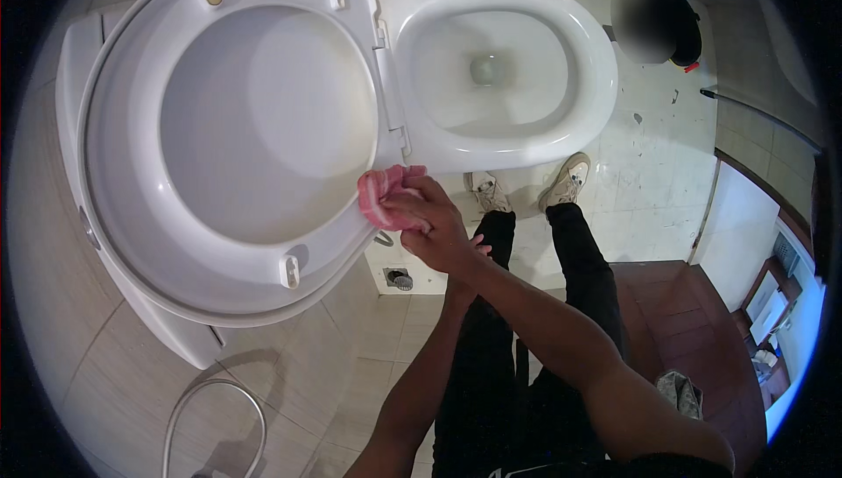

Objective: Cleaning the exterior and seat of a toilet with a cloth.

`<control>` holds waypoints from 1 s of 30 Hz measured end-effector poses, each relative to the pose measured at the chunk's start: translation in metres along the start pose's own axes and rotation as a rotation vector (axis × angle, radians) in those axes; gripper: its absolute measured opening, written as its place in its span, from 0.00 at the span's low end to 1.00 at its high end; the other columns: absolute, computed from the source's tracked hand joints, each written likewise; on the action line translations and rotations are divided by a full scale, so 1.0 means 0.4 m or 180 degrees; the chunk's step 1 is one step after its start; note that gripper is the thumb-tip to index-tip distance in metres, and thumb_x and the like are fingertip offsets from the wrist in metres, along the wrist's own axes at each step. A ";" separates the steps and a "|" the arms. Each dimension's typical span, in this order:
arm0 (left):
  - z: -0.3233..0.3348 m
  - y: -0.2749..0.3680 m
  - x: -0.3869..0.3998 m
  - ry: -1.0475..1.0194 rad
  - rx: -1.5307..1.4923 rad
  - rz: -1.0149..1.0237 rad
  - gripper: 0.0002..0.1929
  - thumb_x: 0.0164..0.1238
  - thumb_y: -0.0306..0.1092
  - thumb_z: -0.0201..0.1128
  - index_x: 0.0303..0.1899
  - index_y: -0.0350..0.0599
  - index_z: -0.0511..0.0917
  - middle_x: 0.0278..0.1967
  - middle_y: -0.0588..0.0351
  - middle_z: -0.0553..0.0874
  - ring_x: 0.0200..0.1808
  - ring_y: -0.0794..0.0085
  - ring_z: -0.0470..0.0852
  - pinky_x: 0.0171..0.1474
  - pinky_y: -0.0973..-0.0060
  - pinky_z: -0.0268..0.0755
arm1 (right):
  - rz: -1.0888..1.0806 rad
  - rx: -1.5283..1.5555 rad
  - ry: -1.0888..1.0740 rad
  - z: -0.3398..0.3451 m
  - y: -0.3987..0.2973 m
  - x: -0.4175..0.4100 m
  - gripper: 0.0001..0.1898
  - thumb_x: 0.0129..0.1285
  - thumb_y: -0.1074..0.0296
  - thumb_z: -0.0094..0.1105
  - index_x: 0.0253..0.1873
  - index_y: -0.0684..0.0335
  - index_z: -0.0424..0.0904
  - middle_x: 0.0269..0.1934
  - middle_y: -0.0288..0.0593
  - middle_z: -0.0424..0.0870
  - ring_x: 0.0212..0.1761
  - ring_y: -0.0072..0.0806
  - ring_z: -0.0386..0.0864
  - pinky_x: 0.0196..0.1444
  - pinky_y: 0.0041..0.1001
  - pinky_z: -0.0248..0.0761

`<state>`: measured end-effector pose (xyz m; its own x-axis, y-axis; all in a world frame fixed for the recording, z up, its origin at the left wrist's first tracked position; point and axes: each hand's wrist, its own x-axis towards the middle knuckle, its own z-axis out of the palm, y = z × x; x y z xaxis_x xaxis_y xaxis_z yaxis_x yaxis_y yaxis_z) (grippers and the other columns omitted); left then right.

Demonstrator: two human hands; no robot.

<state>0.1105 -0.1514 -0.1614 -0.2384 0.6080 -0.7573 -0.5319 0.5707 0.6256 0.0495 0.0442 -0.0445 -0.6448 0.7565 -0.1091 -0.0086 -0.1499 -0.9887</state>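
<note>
My right hand [437, 225] grips a pink, bunched-up cloth [391, 198] against the lower right edge of the raised white toilet seat [131, 142], close to the hinge side. My left hand [483, 246] is mostly hidden behind my right wrist; only some fingertips show, and what it may hold is not visible. Behind the seat stands the raised lid [263, 123], seen through the seat's opening. The white ceramic toilet bowl [595, 83] is open, with a little water at its bottom.
A floor drain [398, 279] lies below the cloth. A metal shower hose [227, 382] loops at the lower left. A dark container [687, 31], partly blurred, stands beyond the bowl. Reddish-brown flooring [664, 307] is at the right, with a crumpled grey cloth [679, 394] there.
</note>
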 end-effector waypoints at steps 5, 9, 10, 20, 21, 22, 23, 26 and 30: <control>0.005 0.018 -0.032 0.0013 0.0522 0.0231 0.28 0.73 0.43 0.59 0.68 0.42 0.65 0.55 0.49 0.82 0.51 0.69 0.81 0.54 0.70 0.74 | -0.0387 -0.1141 -0.0659 0.001 -0.039 0.016 0.28 0.44 0.78 0.63 0.55 0.49 0.80 0.53 0.44 0.74 0.53 0.47 0.75 0.59 0.47 0.70; 0.093 0.188 -0.049 0.0135 0.1228 -0.0663 0.20 0.74 0.36 0.56 0.62 0.37 0.72 0.52 0.50 0.82 0.55 0.71 0.79 0.59 0.72 0.68 | -0.0016 -0.1381 -0.0471 -0.048 0.004 0.070 0.28 0.44 0.78 0.64 0.54 0.48 0.80 0.55 0.44 0.73 0.52 0.47 0.75 0.58 0.45 0.71; 0.090 0.198 -0.060 0.0172 0.1245 -0.0659 0.20 0.74 0.36 0.56 0.62 0.37 0.72 0.52 0.50 0.82 0.55 0.71 0.79 0.59 0.72 0.68 | 0.0172 -0.1469 -0.0334 -0.037 0.016 0.084 0.27 0.44 0.77 0.65 0.54 0.49 0.80 0.54 0.45 0.74 0.53 0.48 0.74 0.59 0.45 0.71; 0.060 0.106 -0.071 0.0211 0.0399 -0.0287 0.21 0.74 0.36 0.56 0.64 0.40 0.70 0.52 0.52 0.82 0.49 0.70 0.81 0.54 0.71 0.72 | 0.1623 0.2048 -0.0267 -0.083 -0.021 0.062 0.29 0.43 0.88 0.61 0.56 0.66 0.76 0.42 0.39 0.84 0.42 0.22 0.82 0.41 0.24 0.79; 0.050 0.086 -0.072 0.0043 0.0592 -0.0250 0.23 0.75 0.39 0.57 0.66 0.43 0.68 0.55 0.54 0.81 0.54 0.70 0.80 0.56 0.70 0.71 | 0.1896 0.2148 -0.0670 -0.072 -0.059 0.034 0.31 0.44 0.87 0.63 0.59 0.65 0.74 0.48 0.38 0.83 0.48 0.24 0.80 0.52 0.28 0.76; 0.043 0.063 -0.061 0.0010 0.1628 0.0324 0.23 0.74 0.39 0.58 0.66 0.43 0.68 0.56 0.52 0.80 0.53 0.72 0.80 0.56 0.72 0.71 | 0.1049 0.1823 -0.0825 -0.047 -0.100 0.026 0.31 0.43 0.84 0.66 0.58 0.63 0.75 0.55 0.41 0.79 0.57 0.31 0.77 0.62 0.35 0.70; 0.041 0.040 -0.055 0.0011 0.1627 0.0346 0.23 0.74 0.39 0.58 0.66 0.43 0.68 0.56 0.52 0.80 0.53 0.72 0.80 0.56 0.72 0.71 | -0.0226 0.0856 -0.0900 -0.018 -0.091 0.029 0.31 0.42 0.81 0.67 0.58 0.60 0.77 0.58 0.44 0.75 0.64 0.39 0.71 0.67 0.36 0.63; -0.078 -0.069 -0.081 0.0172 0.0944 0.0664 0.28 0.72 0.44 0.62 0.68 0.46 0.66 0.58 0.52 0.79 0.52 0.74 0.80 0.55 0.71 0.72 | -0.0082 0.1165 -0.1084 0.066 -0.189 0.061 0.31 0.41 0.78 0.66 0.57 0.57 0.78 0.56 0.47 0.74 0.65 0.42 0.70 0.65 0.35 0.64; -0.007 0.018 -0.065 -0.0166 -0.0656 -0.0411 0.29 0.72 0.47 0.61 0.68 0.46 0.66 0.55 0.52 0.81 0.51 0.73 0.80 0.53 0.71 0.72 | -0.0713 0.0797 -0.1196 0.041 -0.337 0.090 0.31 0.43 0.77 0.63 0.59 0.55 0.76 0.57 0.49 0.72 0.63 0.45 0.70 0.64 0.38 0.67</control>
<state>0.1107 -0.1647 -0.1376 -0.1183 0.5683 -0.8143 -0.7111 0.5239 0.4689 0.0150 0.0814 0.0865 -0.8364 0.5131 0.1930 -0.3316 -0.1931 -0.9235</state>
